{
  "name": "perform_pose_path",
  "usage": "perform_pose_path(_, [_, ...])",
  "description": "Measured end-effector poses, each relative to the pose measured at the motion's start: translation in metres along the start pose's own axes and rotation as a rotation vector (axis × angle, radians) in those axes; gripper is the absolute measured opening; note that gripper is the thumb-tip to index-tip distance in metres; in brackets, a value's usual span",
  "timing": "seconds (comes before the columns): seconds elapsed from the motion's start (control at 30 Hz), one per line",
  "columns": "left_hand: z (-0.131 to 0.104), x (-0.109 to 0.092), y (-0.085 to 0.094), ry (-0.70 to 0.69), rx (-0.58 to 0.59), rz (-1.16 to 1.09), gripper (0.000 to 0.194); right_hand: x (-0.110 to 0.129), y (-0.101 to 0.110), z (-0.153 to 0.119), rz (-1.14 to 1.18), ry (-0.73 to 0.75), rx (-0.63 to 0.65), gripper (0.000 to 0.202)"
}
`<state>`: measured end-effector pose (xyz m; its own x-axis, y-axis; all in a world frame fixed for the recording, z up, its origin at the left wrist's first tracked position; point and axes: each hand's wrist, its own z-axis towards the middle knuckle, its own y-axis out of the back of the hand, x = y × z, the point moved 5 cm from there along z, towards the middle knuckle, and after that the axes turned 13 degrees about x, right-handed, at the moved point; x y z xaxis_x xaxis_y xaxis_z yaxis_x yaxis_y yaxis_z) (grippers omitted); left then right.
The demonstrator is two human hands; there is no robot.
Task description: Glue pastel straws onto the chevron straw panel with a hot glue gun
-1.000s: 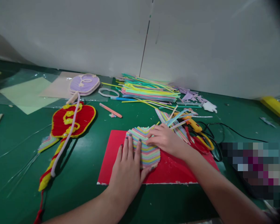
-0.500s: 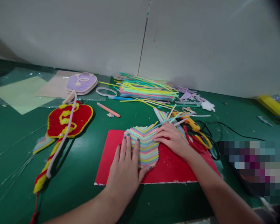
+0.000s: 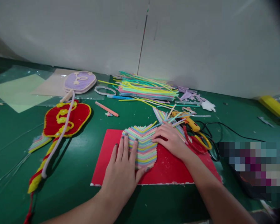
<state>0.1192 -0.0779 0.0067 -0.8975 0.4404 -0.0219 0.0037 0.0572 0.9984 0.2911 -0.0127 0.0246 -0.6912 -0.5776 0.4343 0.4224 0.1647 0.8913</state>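
Observation:
My left hand [image 3: 123, 165] lies flat with fingers spread over a panel of pastel pipe cleaners [image 3: 146, 151] laid side by side in V-shaped stripes. That panel rests on a red board [image 3: 172, 168] with a worn white front edge. At the panel's upper right side, my right hand [image 3: 170, 137] is bent, its fingertips and thumb close together on the end of a pipe cleaner; the exact grip is partly hidden. Several loose pipe cleaners [image 3: 171, 112] and another striped piece [image 3: 159, 114] lie just beyond the right hand.
Behind lies a large bundle of pipe cleaners [image 3: 147, 88]. A red-and-yellow fan [image 3: 67, 119] and a purple fan [image 3: 79, 81] are on the left. An orange marker [image 3: 107, 109] sits nearer. To the right are a yellow glue gun [image 3: 191, 123], red-and-yellow-handled scissors [image 3: 203, 141] and a black cable [image 3: 235, 132].
The view has shifted slightly, so most table items appear a little further left. Both hands stay at nearly the same places on the striped panel.

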Motion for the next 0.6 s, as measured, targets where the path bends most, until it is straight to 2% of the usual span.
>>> perform_pose_path(0.13, [0.001,-0.002,0.004,-0.070,-0.039,0.024,0.070,0.001,0.000,0.000,0.025,0.002,0.005,0.007])
perform_pose_path(0.27, [0.005,-0.003,0.002,-0.162,-0.015,0.009,0.068,0.001,0.000,0.001,0.035,-0.008,0.019,0.007])
perform_pose_path(0.5, [0.008,-0.001,-0.003,-0.181,-0.005,-0.008,0.068,-0.009,0.004,-0.002,-0.040,0.026,0.047,0.010])
perform_pose_path(0.6, [0.007,-0.001,-0.003,-0.182,-0.002,-0.017,0.068,-0.005,0.009,-0.002,-0.104,0.060,0.048,0.013])
